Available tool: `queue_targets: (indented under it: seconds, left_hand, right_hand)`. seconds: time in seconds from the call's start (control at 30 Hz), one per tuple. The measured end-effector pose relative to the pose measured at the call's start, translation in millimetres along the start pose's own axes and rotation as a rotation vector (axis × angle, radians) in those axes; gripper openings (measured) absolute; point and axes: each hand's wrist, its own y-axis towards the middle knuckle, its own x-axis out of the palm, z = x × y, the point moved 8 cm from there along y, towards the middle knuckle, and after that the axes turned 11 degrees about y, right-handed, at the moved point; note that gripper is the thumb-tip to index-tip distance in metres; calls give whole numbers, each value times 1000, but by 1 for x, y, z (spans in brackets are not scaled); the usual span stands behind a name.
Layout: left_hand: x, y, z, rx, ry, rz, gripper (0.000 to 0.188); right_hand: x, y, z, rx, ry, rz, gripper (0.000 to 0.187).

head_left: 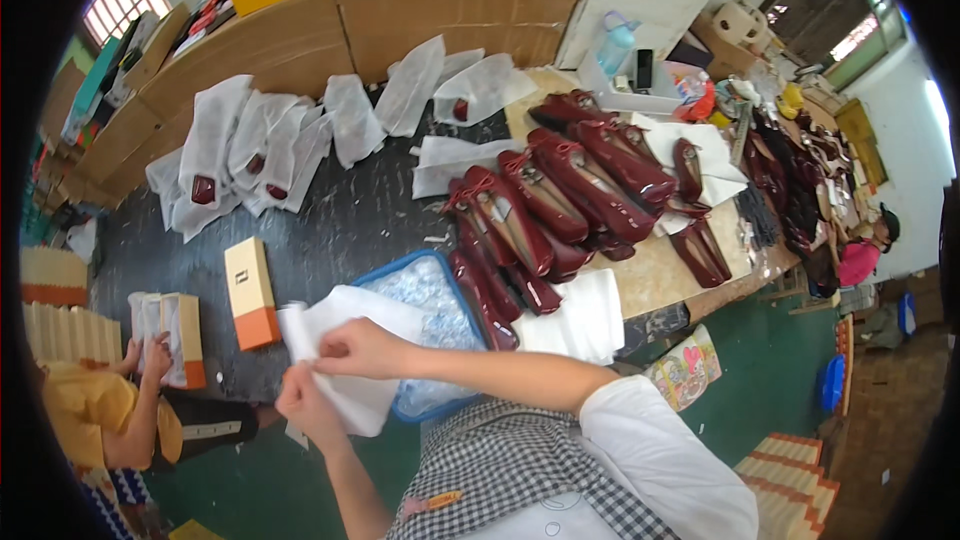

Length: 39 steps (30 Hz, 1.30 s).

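Observation:
Both my hands are at a thin white sheet, close to the table's near edge; whether it is paper or a flat bag I cannot tell. My left hand pinches its left side, fingers closed. Just above, my right hand reaches across with thumb and fingers pinched on the upper part of the sheet. Behind and right of the sheet sits a blue-rimmed basket filled with small clear packets. Dark red shiny flat shoes with bows lie in a heap to its right.
Shoes in white translucent bags line the table's back. A cream-and-orange shoebox stands left of my hands. At far left, a person in yellow handles an open box. White sheets lie beside the shoes. Cardboard borders the back.

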Motion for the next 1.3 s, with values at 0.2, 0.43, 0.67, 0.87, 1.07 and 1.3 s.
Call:
queue_targets:
  seconds: [0.2,0.43,0.67,0.87,1.07,1.3]
  left_hand:
    - [38,-3,-1,46,11,-255,24]
    - [95,-22,43,242,114,-486,14]
    - [85,-27,26,192,198,-433,15]
    - [85,-27,26,175,205,-416,16]
    - [81,-25,25,199,239,-377,16]
    - [71,-15,21,317,396,-370,14]
  right_hand:
    - [-166,-114,6,-136,-877,492,19]
    - [-294,-162,48,238,-1765,613,28]
    - [-275,-207,-17,138,114,668,20]
    - [-190,-240,-23,-240,1091,603,37]
    - [-171,-236,-37,-324,1136,573,44]
    - [-146,-225,-41,-56,750,392,28]
